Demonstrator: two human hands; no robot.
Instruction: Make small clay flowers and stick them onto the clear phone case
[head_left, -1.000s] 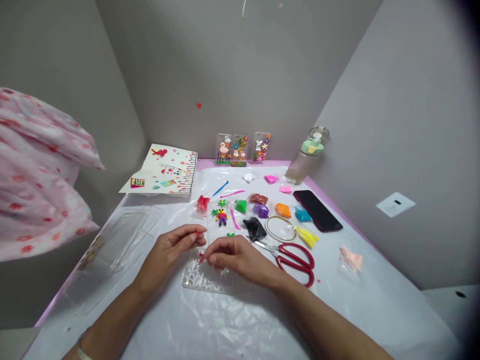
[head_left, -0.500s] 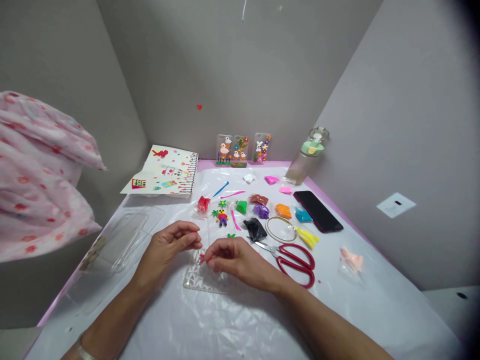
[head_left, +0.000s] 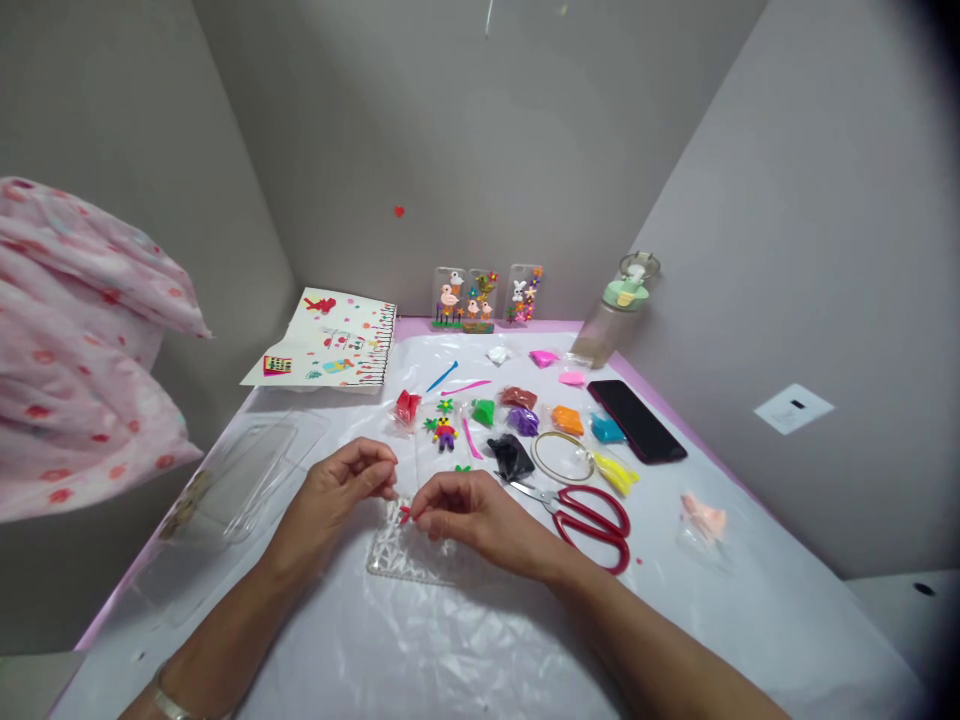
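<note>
Two hands, right grip (head_left: 465,515) pinched on red clay bit (head_left: 405,515) (left (head_left: 341,495) fingertips together).

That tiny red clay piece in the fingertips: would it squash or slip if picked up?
The tiny red clay piece, pinched by the right hand, probably dents easily, weighs almost nothing, and looks tacky rather than slippery.

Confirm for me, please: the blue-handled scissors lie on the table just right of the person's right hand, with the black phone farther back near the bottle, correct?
Not quite. In the head view the scissors have red handles, not blue. The rest holds: they lie on the table just right of the right hand, and the black phone lies farther back near the bottle.
</note>
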